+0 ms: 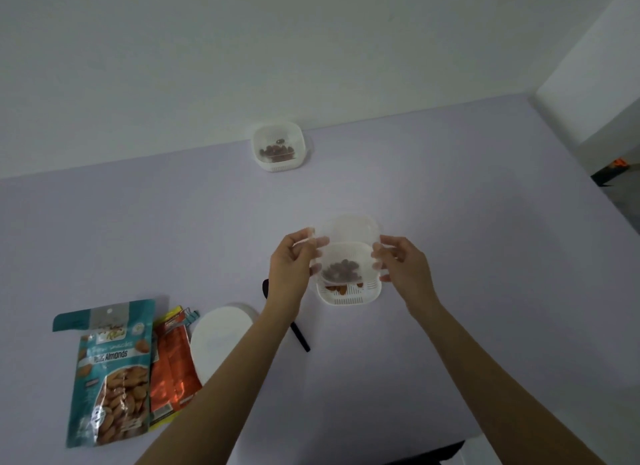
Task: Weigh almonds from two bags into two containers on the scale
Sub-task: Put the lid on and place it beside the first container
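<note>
Near container (pixel 349 300): white, slotted sides, standing on the lilac desk (pixel 485 291) in front of the person, not on the scale.
Almonds (pixel 341 289): a small heap inside the near container, partly seen through the lid.
Lid (pixel 346 232): translucent, held tilted just over the near container, not yet seated.
Left hand (pixel 294 267): its grip pinches the lid's left edge, fingers curled.
Right hand (pixel 401 263): its grip pinches the lid's right edge the same way.
Far container (pixel 278 145): at the back edge of the desk by the wall, holding almonds, lid apparently on.
Scale (pixel 218 340): the white oval object left of the arms is probably it; nothing stands on it.
Bags: a teal almond bag (pixel 110 371) and an orange bag (pixel 169 357) lie side by side at the left, well apart from both containers.
Black utensil (pixel 300 338): lies under the left forearm, mostly hidden.
Progress: both containers look filled and taken off the scale, so weighing seems done. Closing the near container appears to be the last step.
</note>
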